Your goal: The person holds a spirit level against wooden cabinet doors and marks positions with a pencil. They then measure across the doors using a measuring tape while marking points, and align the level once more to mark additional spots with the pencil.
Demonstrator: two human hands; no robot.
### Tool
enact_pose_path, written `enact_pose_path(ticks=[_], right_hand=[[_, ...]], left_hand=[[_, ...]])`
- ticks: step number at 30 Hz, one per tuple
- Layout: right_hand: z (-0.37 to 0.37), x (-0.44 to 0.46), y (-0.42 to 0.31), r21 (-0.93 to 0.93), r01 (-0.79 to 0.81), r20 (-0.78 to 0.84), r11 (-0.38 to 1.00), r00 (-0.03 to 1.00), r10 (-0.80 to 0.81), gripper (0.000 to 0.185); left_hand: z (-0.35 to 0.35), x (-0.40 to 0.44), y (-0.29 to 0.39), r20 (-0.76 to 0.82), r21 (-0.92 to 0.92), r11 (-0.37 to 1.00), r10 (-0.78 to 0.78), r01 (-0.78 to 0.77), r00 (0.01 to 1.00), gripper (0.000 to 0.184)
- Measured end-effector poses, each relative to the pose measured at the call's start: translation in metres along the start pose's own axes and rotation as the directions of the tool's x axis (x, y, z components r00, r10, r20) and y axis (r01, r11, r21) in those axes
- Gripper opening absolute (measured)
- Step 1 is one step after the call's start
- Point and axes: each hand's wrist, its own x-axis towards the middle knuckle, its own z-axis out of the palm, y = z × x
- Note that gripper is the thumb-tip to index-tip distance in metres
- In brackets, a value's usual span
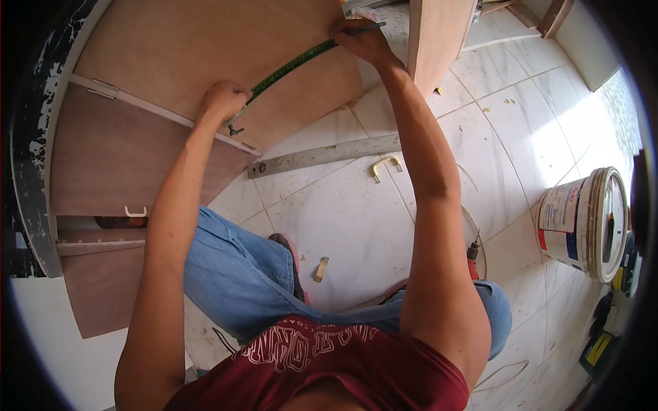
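A green measuring tape (291,70) stretches in a curve across the brown wooden cabinet door (205,51). My left hand (225,103) is closed on its near end, against the door's lower edge. A small dark metal piece (235,130) shows just below that hand; I cannot make out what it is. At the tape's other end, my right hand (363,44) is closed with the tape at its fingers. A slim dark pencil-like stick (370,27) also pokes out of my right hand. The fingertips there are partly hidden.
On the tiled floor lie a metal level (322,156), a pale U-shaped handle (386,168) and a small tan scrap (320,269). A white bucket (582,222) stands at right. A red drill (473,259) is by my right knee. A wooden panel (439,41) rises beside my right hand.
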Motion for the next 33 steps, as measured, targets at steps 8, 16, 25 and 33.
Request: enact_pose_path(ticks=[8,16,25,33], right_hand=[[0.001,0.001,-0.003,-0.038,-0.047,0.019,0.998,0.999,0.048,0.023],[-0.001,-0.002,-0.005,0.001,-0.047,0.015,0.999,0.999,0.047,0.022],[0.001,-0.003,-0.002,-0.034,-0.002,-0.024,0.999,1.0,0.002,0.021],[0.0,-0.001,-0.004,-0.007,-0.027,0.022,1.0,0.999,0.027,0.022]], left_hand=[[-0.008,-0.003,0.008,0.073,0.018,0.999,-0.034,0.033,0.997,0.03],[0.001,0.001,-0.001,-0.023,0.023,0.998,0.052,-0.051,0.998,0.03],[0.0,0.0,0.0,-0.021,0.003,0.999,0.043,-0.043,0.999,0.031],[0.0,0.002,-0.001,0.003,0.019,0.999,0.043,-0.044,0.999,0.031]])
